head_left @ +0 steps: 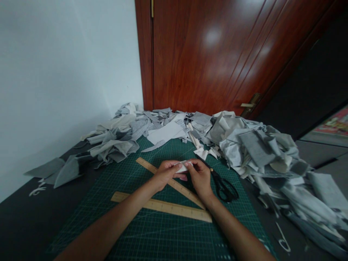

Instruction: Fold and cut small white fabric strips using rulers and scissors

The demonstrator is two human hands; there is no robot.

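A small folded piece of whitish fabric (182, 168) is pinched between both hands over the middle of the cutting mat. My left hand (166, 174) grips its left end, thumb on top. From the other side my right hand (200, 175) holds it, thumb pressed on its upper face. Beneath the hands two wooden rulers lie on the green mat: a slanted ruler (181, 188) and a lower ruler (176, 211) partly covered by my left forearm. Black-handled scissors (227, 190) rest just right of my right hand, their blades largely hidden behind it.
Grey and white fabric scraps (116, 136) are heaped along the left and back, with a larger heap (255, 145) on the right. The green cutting mat (152, 239) covers the dark table. Behind stand a white wall (67, 72) and a brown wooden door (195, 61).
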